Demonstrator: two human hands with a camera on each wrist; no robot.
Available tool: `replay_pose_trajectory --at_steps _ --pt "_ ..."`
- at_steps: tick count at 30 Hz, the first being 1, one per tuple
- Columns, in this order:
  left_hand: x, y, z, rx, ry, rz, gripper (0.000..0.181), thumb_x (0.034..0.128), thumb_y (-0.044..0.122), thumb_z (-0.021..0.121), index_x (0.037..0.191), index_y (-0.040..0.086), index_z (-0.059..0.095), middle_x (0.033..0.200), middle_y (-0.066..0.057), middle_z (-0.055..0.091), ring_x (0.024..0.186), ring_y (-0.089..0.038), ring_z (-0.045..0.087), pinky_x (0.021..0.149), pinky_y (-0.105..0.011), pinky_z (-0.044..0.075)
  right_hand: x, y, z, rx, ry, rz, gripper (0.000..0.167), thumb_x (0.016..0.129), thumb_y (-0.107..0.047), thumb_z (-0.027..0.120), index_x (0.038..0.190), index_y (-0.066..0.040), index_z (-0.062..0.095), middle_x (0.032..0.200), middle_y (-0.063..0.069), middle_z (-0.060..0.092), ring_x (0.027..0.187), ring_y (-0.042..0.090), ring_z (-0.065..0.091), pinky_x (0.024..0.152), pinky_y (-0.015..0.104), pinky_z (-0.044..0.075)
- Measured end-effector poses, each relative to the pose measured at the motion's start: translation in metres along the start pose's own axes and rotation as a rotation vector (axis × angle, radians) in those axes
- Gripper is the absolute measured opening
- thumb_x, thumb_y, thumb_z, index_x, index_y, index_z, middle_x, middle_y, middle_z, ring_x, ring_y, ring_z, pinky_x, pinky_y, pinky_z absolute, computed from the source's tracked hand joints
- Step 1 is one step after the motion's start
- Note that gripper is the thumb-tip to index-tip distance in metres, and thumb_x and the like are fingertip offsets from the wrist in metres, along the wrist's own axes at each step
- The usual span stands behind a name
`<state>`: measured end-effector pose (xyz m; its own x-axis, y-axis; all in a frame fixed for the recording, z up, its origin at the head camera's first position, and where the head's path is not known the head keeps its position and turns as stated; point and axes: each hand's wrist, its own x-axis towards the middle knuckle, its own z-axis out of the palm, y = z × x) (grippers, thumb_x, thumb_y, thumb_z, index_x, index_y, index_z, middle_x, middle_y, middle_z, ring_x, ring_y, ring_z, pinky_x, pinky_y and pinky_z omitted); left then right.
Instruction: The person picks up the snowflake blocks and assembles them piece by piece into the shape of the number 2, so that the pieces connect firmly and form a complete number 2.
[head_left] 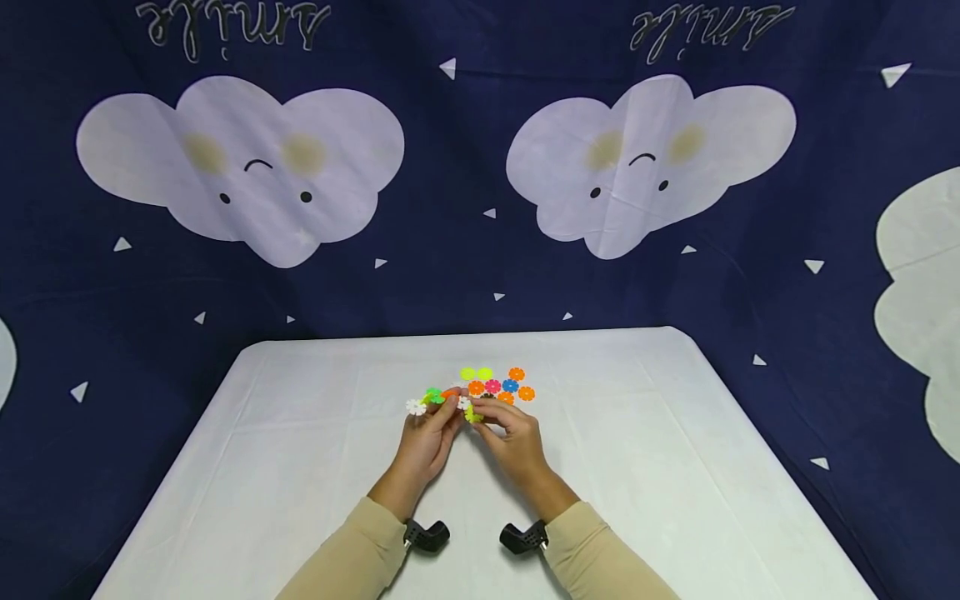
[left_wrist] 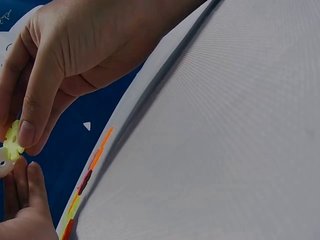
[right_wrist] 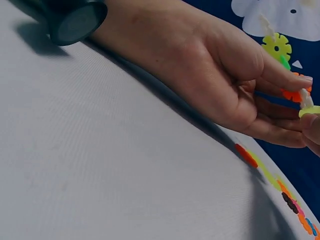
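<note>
In the head view my left hand (head_left: 426, 446) holds a chain of flower-shaped interlocking discs between thumb and fingers. The chain runs from a white disc (head_left: 416, 407) through a green disc (head_left: 434, 395) to an orange disc (right_wrist: 298, 88) and another white disc (right_wrist: 306, 100) by the fingertips. My right hand (head_left: 517, 442) pinches a yellow-green disc (left_wrist: 13, 142) between thumb and fingers. That disc touches the white one at the chain's end; how far its slot is pushed in is hidden. The left wrist view shows mostly the right hand, the right wrist view mostly the left.
Just beyond the hands lie several loose discs on the white table (head_left: 645, 467), among them a blue disc (head_left: 510, 386), a pink disc (head_left: 492, 386) and an orange disc (head_left: 517, 374). A dark blue cloth (head_left: 450, 275) with clouds hangs behind the table.
</note>
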<state>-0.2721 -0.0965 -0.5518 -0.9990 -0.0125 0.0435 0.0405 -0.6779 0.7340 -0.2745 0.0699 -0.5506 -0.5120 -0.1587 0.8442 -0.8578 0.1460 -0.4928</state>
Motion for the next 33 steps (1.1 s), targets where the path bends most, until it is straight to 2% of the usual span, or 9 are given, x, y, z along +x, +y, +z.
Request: replay_pose_trajectory --at_steps 7,11,17,24,30,33 --pt "0.001 -0.002 -0.002 0.076 -0.021 0.012 0.024 0.1050 0.003 0.065 0.123 -0.013 0.067 0.135 -0.032 0.061 0.122 -0.028 0.065 0.108 -0.040 0.051 0.000 -0.001 -0.002 -0.123 -0.015 -0.056 0.038 0.073 0.015 0.089 0.108 0.006 0.078 0.112 0.016 0.076 0.102 0.036 0.074 0.090 0.033 0.061" --pt "0.003 -0.003 -0.002 0.083 -0.034 0.013 0.023 0.1037 0.003 0.067 0.121 -0.012 0.069 0.129 -0.026 0.067 0.121 -0.028 0.066 0.109 -0.040 0.051 0.001 -0.004 -0.004 -0.203 -0.026 -0.093 0.038 0.071 0.014 0.091 0.107 0.006 0.079 0.111 0.015 0.077 0.099 0.034 0.075 0.091 0.035 0.061" --pt "0.003 -0.003 -0.001 0.086 -0.050 0.019 0.016 0.1034 -0.001 0.066 0.115 -0.011 0.070 0.120 -0.020 0.072 0.115 -0.026 0.069 0.106 -0.038 0.053 0.002 -0.009 -0.004 -0.250 -0.041 -0.151 0.038 0.068 0.014 0.091 0.103 0.007 0.079 0.108 0.017 0.077 0.096 0.032 0.076 0.087 0.034 0.062" --pt "0.000 -0.001 0.000 0.078 -0.063 0.012 0.023 0.1047 0.002 0.065 0.121 -0.015 0.066 0.126 -0.023 0.068 0.118 -0.026 0.067 0.107 -0.036 0.052 0.002 -0.009 -0.002 -0.250 -0.028 -0.169 0.042 0.066 0.015 0.092 0.105 0.008 0.078 0.109 0.017 0.077 0.096 0.031 0.076 0.087 0.034 0.062" --pt "-0.003 0.000 0.002 0.137 -0.097 -0.013 0.007 0.1057 0.001 0.063 0.110 0.001 0.069 0.116 -0.014 0.072 0.109 -0.020 0.068 0.099 -0.032 0.057 0.001 -0.008 0.000 -0.185 -0.015 -0.161 0.044 0.070 0.019 0.089 0.110 0.008 0.076 0.112 0.020 0.075 0.098 0.035 0.075 0.087 0.030 0.062" --pt "-0.005 0.000 0.003 0.133 -0.091 -0.047 0.010 0.1057 -0.003 0.060 0.109 0.005 0.065 0.109 -0.009 0.073 0.103 -0.017 0.069 0.095 -0.031 0.059 0.001 -0.007 0.000 -0.168 0.005 -0.161 0.045 0.069 0.022 0.087 0.110 0.009 0.075 0.112 0.022 0.074 0.098 0.037 0.074 0.087 0.029 0.062"
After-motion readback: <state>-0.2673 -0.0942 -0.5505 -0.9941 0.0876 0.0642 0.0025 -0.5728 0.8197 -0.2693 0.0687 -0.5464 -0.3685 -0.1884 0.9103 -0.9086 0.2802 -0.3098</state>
